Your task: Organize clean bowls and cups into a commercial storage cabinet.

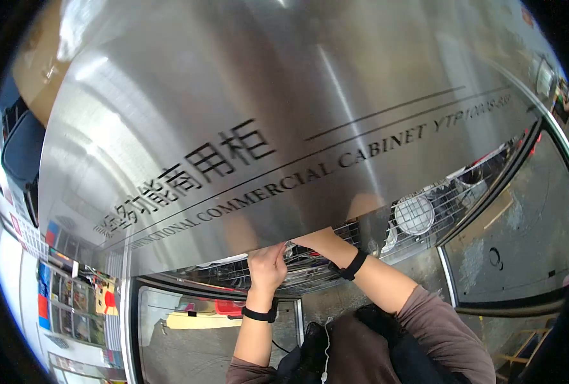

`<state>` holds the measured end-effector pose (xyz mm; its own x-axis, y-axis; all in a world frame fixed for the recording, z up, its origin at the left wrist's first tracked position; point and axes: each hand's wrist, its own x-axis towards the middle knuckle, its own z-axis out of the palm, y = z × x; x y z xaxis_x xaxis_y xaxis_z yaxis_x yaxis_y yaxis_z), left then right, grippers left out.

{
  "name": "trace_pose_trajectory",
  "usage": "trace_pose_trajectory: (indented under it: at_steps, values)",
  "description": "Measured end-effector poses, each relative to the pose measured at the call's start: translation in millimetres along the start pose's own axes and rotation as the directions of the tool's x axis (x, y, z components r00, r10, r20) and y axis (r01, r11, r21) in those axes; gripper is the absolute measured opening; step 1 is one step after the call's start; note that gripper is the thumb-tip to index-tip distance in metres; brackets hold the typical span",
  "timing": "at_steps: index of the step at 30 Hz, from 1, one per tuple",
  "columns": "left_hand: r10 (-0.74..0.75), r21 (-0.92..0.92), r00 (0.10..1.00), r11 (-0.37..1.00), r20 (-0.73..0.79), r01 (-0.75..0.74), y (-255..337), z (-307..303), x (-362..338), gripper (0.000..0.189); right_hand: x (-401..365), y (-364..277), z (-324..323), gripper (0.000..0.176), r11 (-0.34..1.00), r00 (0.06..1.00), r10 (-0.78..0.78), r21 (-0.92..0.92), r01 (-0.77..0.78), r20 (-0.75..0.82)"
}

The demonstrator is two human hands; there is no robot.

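A large steel commercial cabinet [336, 64] with a printed front panel fills the upper view. Its two glass doors stand swung open, one on each side. Below the panel's lower edge, my left hand [267, 267] is raised at the shelf front, closed, with the thumb against the fingers; what it holds, if anything, cannot be made out. Beside it, my right hand [318, 240] reaches in under the panel, and its fingers are hidden. Both hands are close to a wire shelf [297, 280] carrying cluttered items. Dark bands circle both wrists.
A round white object [415, 214] lies on the wire shelf to the right. The right glass door [508, 237] and left glass door [220, 333] flank my body. Beyond the left door are a red container [228, 307] and a yellow board [201, 320].
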<state>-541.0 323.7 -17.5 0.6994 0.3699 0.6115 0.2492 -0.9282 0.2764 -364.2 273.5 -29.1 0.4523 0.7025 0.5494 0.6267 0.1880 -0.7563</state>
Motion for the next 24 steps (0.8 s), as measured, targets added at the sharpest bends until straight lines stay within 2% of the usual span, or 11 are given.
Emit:
trace_pose_trajectory:
  at_steps: [2,4,5,8,12,15,18,20,22,23,24]
  values:
    - [-0.081,0.017,0.982,0.997,0.17,0.079,7,-8,7,0.022,-5,19,18,0.032,0.997,1.0,-0.005,-0.082,0.003,-0.025]
    - [-0.182,0.077,0.916,0.983,0.358,0.166,14,-17,15,0.027,-6,24,30,0.034,0.957,0.986,0.073,-0.29,-0.027,0.149]
    - [-0.208,0.111,0.879,0.978,0.428,0.177,16,-20,20,0.034,-7,29,32,0.035,0.939,0.988,0.055,-0.344,-0.001,0.146]
    - [-0.311,0.185,0.812,0.95,0.494,0.251,13,-18,31,0.04,-7,32,32,0.038,0.898,0.989,-0.144,-0.424,0.12,-0.026]
    - [-0.331,0.218,0.818,0.942,0.471,0.255,11,-11,31,0.044,-7,33,31,0.036,0.935,0.999,0.023,-0.355,-0.008,0.036]
    - [-0.144,0.191,0.907,0.979,0.395,0.073,15,-20,22,0.038,-5,20,22,0.035,0.934,0.999,-0.033,-0.355,0.022,-0.024]
    - [0.097,0.029,0.989,0.995,0.116,-0.1,20,-45,8,0.028,-4,13,15,0.034,0.905,0.998,-0.069,-0.421,0.057,-0.012]
    - [0.198,0.034,0.966,0.98,-0.166,-0.195,12,-68,-12,0.018,-2,9,12,0.034,0.916,1.0,-0.019,-0.402,0.013,-0.01]
    - [0.202,0.092,0.911,0.979,-0.359,-0.181,-13,-88,-35,0.014,1,-5,3,0.034,0.927,0.997,0.043,-0.376,-0.016,0.063]
    - [0.153,0.114,0.89,0.987,-0.43,-0.114,-28,-98,-47,0.01,-1,1,6,0.034,0.936,0.999,-0.054,-0.348,0.048,-0.006]
    - [0.072,0.144,0.868,0.99,-0.491,-0.001,-43,-106,-56,0.007,2,-5,3,0.034,0.946,0.998,0.038,-0.324,-0.02,0.048]
